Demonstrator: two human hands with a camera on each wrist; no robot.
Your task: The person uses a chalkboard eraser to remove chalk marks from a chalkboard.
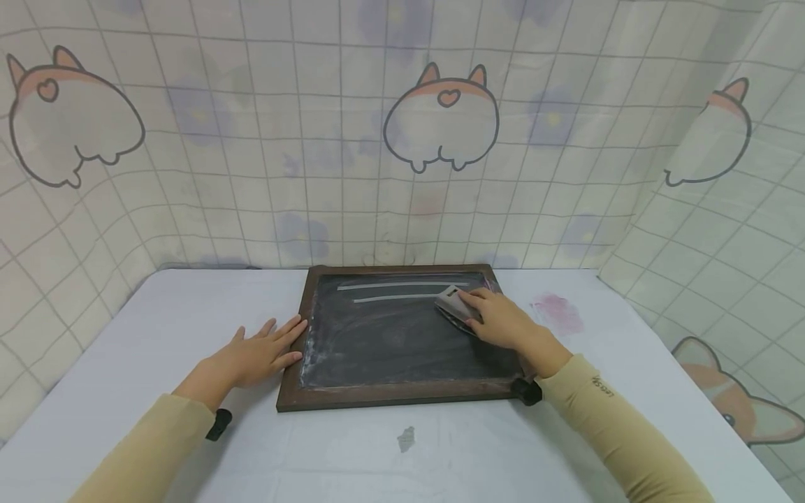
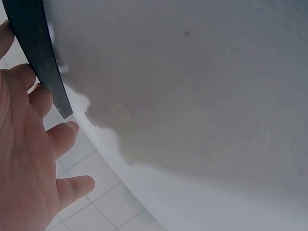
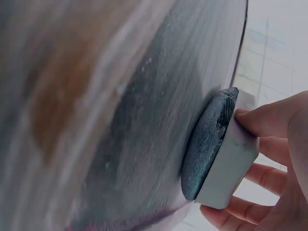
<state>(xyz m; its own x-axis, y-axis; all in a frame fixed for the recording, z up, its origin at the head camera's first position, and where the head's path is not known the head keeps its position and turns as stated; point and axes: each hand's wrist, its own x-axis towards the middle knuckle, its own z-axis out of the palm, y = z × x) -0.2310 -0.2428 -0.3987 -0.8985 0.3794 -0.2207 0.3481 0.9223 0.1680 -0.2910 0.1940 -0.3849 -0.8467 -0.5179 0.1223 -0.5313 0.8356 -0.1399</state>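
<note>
A framed chalkboard [image 1: 390, 342] lies on the table with two white chalk lines near its top. My right hand [image 1: 503, 319] grips a chalkboard eraser [image 1: 454, 302] at the right ends of those lines. In the right wrist view the thumb and fingers of my right hand [image 3: 274, 159] pinch the light casing of the eraser [image 3: 226, 166], and its dark felt side meets the board surface [image 3: 144, 159]. Fingers spread, my left hand [image 1: 254, 356] rests at the board's left frame edge. The left wrist view shows my left hand [image 2: 29, 149] touching the dark frame [image 2: 41, 57].
The white table [image 1: 352, 454] bears a pink smudge [image 1: 557, 313] right of the board and a grey mark [image 1: 406, 439] in front of it. Behind hangs a tiled-pattern curtain [image 1: 251, 168] with cartoon animals. Dark straps sit at both wrists.
</note>
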